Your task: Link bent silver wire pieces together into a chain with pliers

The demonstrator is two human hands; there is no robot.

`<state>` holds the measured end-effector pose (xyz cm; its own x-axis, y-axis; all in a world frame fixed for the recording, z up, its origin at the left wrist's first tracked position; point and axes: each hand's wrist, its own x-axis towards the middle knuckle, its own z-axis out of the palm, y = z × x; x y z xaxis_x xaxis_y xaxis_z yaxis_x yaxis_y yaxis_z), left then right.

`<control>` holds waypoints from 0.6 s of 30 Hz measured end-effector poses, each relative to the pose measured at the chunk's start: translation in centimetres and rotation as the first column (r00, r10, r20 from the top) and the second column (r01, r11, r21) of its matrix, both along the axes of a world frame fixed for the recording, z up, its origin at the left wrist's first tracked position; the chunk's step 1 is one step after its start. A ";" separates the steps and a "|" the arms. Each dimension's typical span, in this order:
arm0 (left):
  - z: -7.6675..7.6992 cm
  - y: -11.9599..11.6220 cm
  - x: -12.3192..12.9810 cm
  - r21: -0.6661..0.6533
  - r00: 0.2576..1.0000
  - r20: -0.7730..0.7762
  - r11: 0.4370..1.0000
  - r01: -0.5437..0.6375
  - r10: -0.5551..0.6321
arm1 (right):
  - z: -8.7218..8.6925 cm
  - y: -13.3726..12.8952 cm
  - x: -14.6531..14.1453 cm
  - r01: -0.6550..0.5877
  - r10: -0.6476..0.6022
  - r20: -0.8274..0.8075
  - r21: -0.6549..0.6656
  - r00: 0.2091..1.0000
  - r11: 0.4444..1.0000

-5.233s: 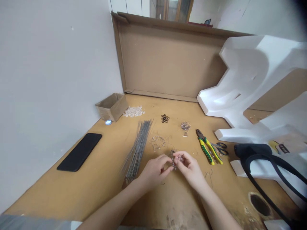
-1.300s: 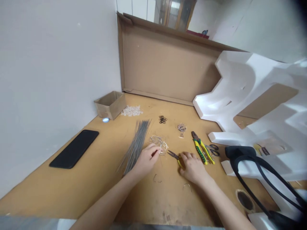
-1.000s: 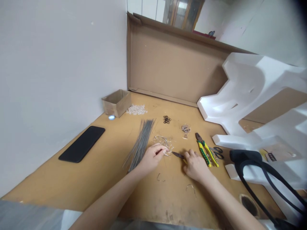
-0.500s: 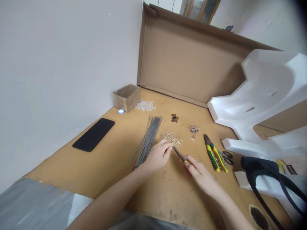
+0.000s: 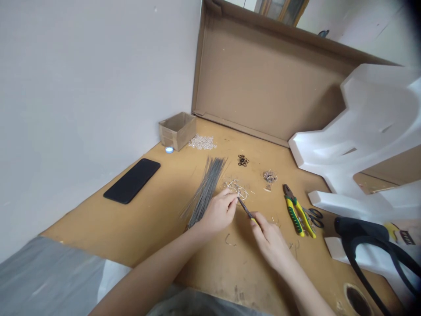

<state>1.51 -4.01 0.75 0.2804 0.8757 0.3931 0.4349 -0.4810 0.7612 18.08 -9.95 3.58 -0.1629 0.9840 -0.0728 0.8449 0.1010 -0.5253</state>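
the right hand (image 5: pixel 269 237) is closed around small yellow-handled pliers (image 5: pixel 245 210), their dark nose reaching a loose tangle of bent wire (image 5: pixel 235 188) on the table, while the left hand (image 5: pixel 219 213) curls narrowly at its near edge, any grip unclear, just right of a bundle of thin steel rods (image 5: pixel 207 191).

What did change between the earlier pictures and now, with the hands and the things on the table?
The left hand, first beside the right over a small wire piece, moved onto the bent wire pieces. The right hand took up small yellow-handled pliers, their tip pointing at those wires. The wire bundle, large pliers and scissors stayed in place.
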 end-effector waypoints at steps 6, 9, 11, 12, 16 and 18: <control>0.2 0.0 0.0 -0.004 0.999 0.041 1.000 -0.005 0.005 | -1.0 -0.4 -0.7 0.053 -0.057 -0.138 -0.031 0.989 0.998; 0.2 0.0 -0.1 -0.002 1.000 0.020 1.000 -0.013 0.013 | -1.6 -0.4 -0.8 0.084 -0.090 -0.226 -0.039 0.970 0.996; 0.2 -0.1 0.0 0.008 1.000 -0.003 1.000 -0.018 0.018 | -1.9 -0.3 -0.9 0.102 -0.107 -0.245 -0.033 0.964 0.994; 0.2 -0.1 0.0 0.015 1.000 -0.013 1.000 -0.020 0.020 | -1.9 -0.3 -0.9 0.106 -0.111 -0.250 -0.031 0.962 0.994; 0.1 -0.2 0.0 0.042 0.999 -0.033 0.999 -0.023 0.024 | -2.1 -0.2 -1.1 0.105 -0.110 -0.270 -0.031 0.957 0.994; 0.0 -0.2 0.0 0.045 0.999 -0.030 0.999 -0.025 0.026 | -2.4 -0.2 -1.2 0.104 -0.111 -0.292 -0.038 0.950 0.994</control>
